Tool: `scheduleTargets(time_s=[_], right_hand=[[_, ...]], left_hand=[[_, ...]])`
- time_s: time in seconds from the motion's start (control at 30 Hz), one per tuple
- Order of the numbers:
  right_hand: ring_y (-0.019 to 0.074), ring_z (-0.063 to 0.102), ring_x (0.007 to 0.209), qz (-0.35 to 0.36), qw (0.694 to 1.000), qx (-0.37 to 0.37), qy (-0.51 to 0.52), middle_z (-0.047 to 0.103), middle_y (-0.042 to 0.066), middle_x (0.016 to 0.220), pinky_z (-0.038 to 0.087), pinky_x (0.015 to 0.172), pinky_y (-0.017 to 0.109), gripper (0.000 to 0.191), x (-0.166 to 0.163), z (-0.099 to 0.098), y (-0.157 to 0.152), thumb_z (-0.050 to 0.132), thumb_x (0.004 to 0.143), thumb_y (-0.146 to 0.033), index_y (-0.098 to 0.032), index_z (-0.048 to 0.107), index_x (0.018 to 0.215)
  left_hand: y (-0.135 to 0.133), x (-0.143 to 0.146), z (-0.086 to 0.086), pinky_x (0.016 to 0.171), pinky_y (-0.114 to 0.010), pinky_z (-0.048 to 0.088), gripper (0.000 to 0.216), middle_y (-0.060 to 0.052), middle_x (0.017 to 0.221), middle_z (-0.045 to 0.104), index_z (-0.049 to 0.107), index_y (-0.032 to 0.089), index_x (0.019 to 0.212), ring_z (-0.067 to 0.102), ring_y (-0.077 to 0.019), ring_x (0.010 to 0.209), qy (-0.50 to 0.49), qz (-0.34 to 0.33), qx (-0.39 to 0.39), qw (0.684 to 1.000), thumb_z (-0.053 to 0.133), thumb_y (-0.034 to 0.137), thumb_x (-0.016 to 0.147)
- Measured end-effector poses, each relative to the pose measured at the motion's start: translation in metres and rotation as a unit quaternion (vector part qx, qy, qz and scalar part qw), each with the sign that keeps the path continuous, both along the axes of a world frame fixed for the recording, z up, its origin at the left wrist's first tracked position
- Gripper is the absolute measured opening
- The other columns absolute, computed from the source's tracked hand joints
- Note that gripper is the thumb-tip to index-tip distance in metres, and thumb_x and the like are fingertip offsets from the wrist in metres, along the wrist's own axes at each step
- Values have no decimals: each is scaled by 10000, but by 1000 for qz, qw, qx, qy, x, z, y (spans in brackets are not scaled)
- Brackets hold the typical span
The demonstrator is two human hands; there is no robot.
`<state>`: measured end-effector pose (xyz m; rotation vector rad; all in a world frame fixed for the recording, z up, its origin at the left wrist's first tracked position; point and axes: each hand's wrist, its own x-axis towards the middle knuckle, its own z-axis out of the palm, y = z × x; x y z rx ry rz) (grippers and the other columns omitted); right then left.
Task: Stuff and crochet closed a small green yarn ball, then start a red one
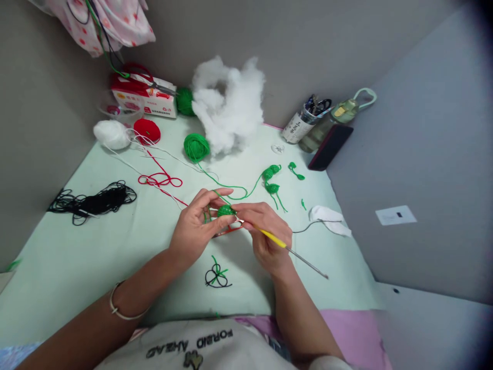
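Between the fingers of my left hand (195, 222) is a small green crocheted piece (226, 210), with green yarn looped over those fingers. My right hand (269, 231) grips a crochet hook (276, 238) by its yellow handle; its near metal end points down to the right. The hook's far tip is at the green piece, partly hidden by my fingers. A strand runs from my left hand toward a green yarn ball (196, 147). Something with a red-orange edge (229, 229) lies beneath my hands, mostly covered. Finished-looking green crocheted pieces (271, 178) lie beyond my right hand.
White stuffing (230, 105) is heaped at the back. Left stand a red-white box (144, 96) with scissors (154, 85), white yarn (112, 134), red yarn (147, 131) and black yarn (96, 201). Right are a pen cup (298, 127), bottle (321, 129) and phone (331, 148). Thread scraps (217, 276) lie in front.
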<state>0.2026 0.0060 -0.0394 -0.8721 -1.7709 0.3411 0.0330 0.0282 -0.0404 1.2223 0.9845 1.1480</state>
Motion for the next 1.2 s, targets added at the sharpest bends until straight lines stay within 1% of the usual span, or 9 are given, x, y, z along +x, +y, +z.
scheduleTargets(time_s=[0.23,0.33,0.47,0.57,0.73,0.83,0.9,1.07,1.2], right_hand=[[233,782,898,0,996,-39,80,802,68,921,639,759,409,186,0,5,3,552,1014,-202,-250,729,1042],[229,773,957,0,1000,12,15,805,88,1037,642,778,399,235,-2,1,1,566,996,-150,-262,719,1135],[227,766,979,-57,989,90,-103,789,105,1172,655,751,373,327,-4,-8,-5,620,965,-148,-294,692,1248],[218,766,982,-74,985,97,-123,788,100,1180,663,736,358,358,-6,-9,-6,640,951,-130,-306,689,1259],[228,773,964,-14,999,10,33,808,95,1083,659,772,398,276,-6,4,-3,615,955,-102,-261,740,1144],[224,776,920,14,988,-101,115,814,78,1003,656,761,393,193,-3,12,0,605,974,-156,-245,760,1046],[218,773,905,16,987,-118,105,814,75,1005,652,746,381,188,-1,12,0,607,974,-167,-248,762,1043],[207,752,902,-60,993,52,-86,799,72,1075,637,760,364,367,-5,-2,-3,607,961,-120,-303,713,1261],[219,744,884,-119,975,119,-144,790,58,1056,634,769,353,456,-7,-12,-8,633,957,-145,-352,666,1362]], left_hand=[[-3,-2,2,885,-271,589,314,-39,1122,663,720,261,1219,658,-171,1048,-18,-24,12,999,702,265,905],[-3,-2,0,811,-254,593,359,-35,1049,645,730,250,1203,659,-175,999,-17,-10,-2,1000,772,268,848],[-5,0,-4,659,-205,565,467,-11,979,614,693,259,1261,649,-141,864,-62,-3,-55,997,818,309,814],[-7,1,-5,678,-216,563,454,-13,986,619,690,249,1250,639,-146,884,-75,9,-61,995,811,330,820],[-9,1,-1,914,-283,558,364,-24,1024,668,697,243,1248,646,-161,986,-58,18,-29,998,730,313,892],[-9,0,0,925,-282,564,412,-9,1001,662,690,256,1264,654,-155,977,-66,18,-25,997,763,275,860],[-8,1,0,919,-292,572,452,-8,985,653,688,255,1267,656,-163,977,-61,27,-25,997,792,267,827],[-6,3,-3,875,-290,569,459,-20,982,643,694,234,1245,656,-169,945,-55,55,-31,996,807,303,805],[-7,2,-5,865,-268,549,476,-24,1038,640,664,268,1333,642,-163,990,-119,5,-77,990,763,320,870]])
